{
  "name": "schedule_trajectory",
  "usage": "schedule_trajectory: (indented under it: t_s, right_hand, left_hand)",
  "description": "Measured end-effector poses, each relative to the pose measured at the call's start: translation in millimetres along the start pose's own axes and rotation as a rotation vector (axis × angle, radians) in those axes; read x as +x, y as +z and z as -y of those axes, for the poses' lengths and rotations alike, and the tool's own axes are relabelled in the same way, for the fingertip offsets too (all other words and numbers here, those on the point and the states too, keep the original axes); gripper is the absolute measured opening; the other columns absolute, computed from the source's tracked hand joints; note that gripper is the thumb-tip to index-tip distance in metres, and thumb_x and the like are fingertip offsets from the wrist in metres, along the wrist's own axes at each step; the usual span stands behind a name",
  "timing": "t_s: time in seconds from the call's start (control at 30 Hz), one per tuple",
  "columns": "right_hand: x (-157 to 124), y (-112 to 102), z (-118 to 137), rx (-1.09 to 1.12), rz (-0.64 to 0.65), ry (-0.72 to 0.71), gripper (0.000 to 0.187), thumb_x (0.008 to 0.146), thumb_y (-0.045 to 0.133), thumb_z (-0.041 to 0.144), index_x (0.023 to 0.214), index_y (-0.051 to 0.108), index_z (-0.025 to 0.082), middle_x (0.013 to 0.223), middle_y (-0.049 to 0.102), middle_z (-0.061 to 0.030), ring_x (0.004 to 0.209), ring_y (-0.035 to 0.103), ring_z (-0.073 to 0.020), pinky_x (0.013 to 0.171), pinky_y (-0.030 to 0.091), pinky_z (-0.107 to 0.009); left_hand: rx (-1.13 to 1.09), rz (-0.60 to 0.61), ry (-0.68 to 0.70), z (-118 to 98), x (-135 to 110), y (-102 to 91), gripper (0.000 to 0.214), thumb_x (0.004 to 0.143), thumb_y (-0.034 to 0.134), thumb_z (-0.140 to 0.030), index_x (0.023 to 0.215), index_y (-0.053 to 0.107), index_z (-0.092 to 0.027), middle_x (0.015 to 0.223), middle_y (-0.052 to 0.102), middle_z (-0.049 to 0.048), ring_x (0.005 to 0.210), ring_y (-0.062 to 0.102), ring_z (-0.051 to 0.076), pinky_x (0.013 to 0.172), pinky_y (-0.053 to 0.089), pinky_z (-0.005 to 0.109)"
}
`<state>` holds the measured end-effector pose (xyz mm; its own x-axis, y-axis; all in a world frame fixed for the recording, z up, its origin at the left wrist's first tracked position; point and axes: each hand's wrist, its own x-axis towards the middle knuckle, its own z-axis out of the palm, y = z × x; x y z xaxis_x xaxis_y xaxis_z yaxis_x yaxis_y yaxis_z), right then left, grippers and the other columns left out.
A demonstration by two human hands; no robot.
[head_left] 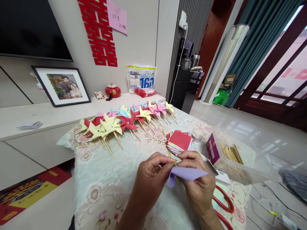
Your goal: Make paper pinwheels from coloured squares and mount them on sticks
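My left hand (152, 179) is closed in a pinch on a thin wooden stick (177, 180) near its top end. My right hand (199, 185) is closed on a purple paper (188, 173), which is folded over and curls in front of the stick. The fingertips of both hands meet where paper and stick come together; that joint is partly hidden. Just beyond the hands lies a stack of coloured paper squares (180, 140) with a red sheet on top. Red-handled scissors (226, 199) lie beside my right forearm, their blades out of sight.
Several finished paper pinwheels (112, 124) on sticks lie along the table's far side. At right stands a clear plastic box (254, 171) with wooden sticks (231, 153). A small round clear container (198, 134) sits by the paper stack. Behind is a white cabinet (96, 107).
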<state>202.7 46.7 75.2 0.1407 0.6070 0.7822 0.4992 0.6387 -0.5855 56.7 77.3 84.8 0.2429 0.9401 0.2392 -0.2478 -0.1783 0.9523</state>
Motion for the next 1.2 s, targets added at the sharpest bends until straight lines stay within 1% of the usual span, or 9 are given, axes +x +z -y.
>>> schedule_trajectory:
  t_s: [0.2,0.37,0.47,0.57,0.67,0.77,1.03,1.1,1.2]
  right_hand:
    - [-0.6,-0.2,-0.1,0.011,0.013,0.017,0.016,0.086,0.066,0.008,0.085,0.072,0.023,0.091,0.065,-0.0026,0.09,0.062,-0.0167,0.08,0.05,-0.027]
    - [0.0,0.6,-0.2,0.036,0.013,0.031,0.016,0.086,0.066,0.008,0.085,0.073,0.023,0.092,0.065,-0.0028,0.088,0.063,-0.0167,0.079,0.051,-0.027]
    - [-0.2,0.8,-0.3,0.053,0.004,0.055,0.014,0.085,0.067,0.01,0.085,0.073,0.023,0.092,0.066,-0.0026,0.087,0.064,-0.0165,0.079,0.051,-0.027]
    - [-0.5,0.5,-0.8,0.053,-0.003,0.069,0.013,0.085,0.067,0.01,0.084,0.072,0.023,0.092,0.066,-0.0024,0.087,0.064,-0.016,0.079,0.051,-0.026]
    - [-0.9,0.5,-0.9,0.053,-0.018,0.071,0.012,0.085,0.068,0.011,0.084,0.071,0.022,0.092,0.066,-0.0019,0.087,0.064,-0.0151,0.079,0.051,-0.026]
    - [-1.1,1.3,-0.2,0.064,-0.046,0.069,0.012,0.085,0.068,0.011,0.084,0.07,0.022,0.091,0.067,-0.0014,0.087,0.065,-0.0149,0.08,0.051,-0.025]
    - [0.6,1.8,3.6,0.075,-0.057,0.042,0.016,0.086,0.064,0.007,0.081,0.068,0.021,0.088,0.065,-0.0011,0.084,0.064,-0.0144,0.079,0.051,-0.026]
    - [0.1,1.4,2.9,0.076,-0.052,0.042,0.015,0.086,0.064,0.007,0.082,0.068,0.022,0.088,0.065,-0.0013,0.085,0.064,-0.0148,0.08,0.051,-0.026]
    - [-0.8,0.6,1.0,0.072,-0.044,0.06,0.014,0.086,0.065,0.009,0.082,0.067,0.022,0.088,0.065,-0.0013,0.085,0.063,-0.0155,0.079,0.051,-0.027]
  left_hand:
    - [0.002,0.001,0.023,5.5,-1.3,-1.0,0.013,0.085,0.071,-0.031,0.085,0.08,-0.022,0.079,0.068,0.0038,0.071,0.061,0.015,0.064,0.045,0.024]
    - [0.028,0.008,0.041,4.2,-0.2,-1.0,0.012,0.086,0.069,-0.028,0.085,0.079,-0.021,0.079,0.068,0.0031,0.07,0.061,0.014,0.062,0.045,0.023]
    - [0.116,0.031,0.113,0.0,0.2,-1.5,0.012,0.088,0.066,-0.025,0.085,0.077,-0.02,0.08,0.068,0.0035,0.072,0.063,0.015,0.064,0.046,0.025]
    - [0.238,0.043,0.241,-4.4,-0.2,-1.7,0.014,0.091,0.062,-0.022,0.089,0.076,-0.019,0.082,0.068,0.0041,0.076,0.065,0.016,0.066,0.047,0.026]
    - [0.346,0.033,0.362,-6.7,-1.6,-1.1,0.015,0.092,0.059,-0.018,0.092,0.074,-0.018,0.083,0.068,0.0041,0.08,0.065,0.016,0.07,0.048,0.027]
    - [0.432,0.019,0.439,-7.6,-3.0,-0.1,0.013,0.092,0.059,-0.014,0.092,0.071,-0.018,0.08,0.066,0.0032,0.078,0.064,0.015,0.07,0.047,0.027]
    - [0.498,0.029,0.568,-9.8,-4.7,0.7,0.015,0.09,0.058,-0.008,0.094,0.068,-0.018,0.081,0.065,0.0022,0.079,0.061,0.016,0.069,0.046,0.028]
    - [0.492,0.033,0.575,-9.8,-4.1,1.0,0.016,0.09,0.058,-0.007,0.095,0.068,-0.018,0.081,0.065,0.0022,0.079,0.06,0.016,0.07,0.045,0.028]
    - [0.481,0.012,0.541,-9.3,-3.1,2.6,0.014,0.091,0.057,-0.009,0.093,0.068,-0.018,0.081,0.065,0.0028,0.079,0.06,0.016,0.07,0.046,0.028]
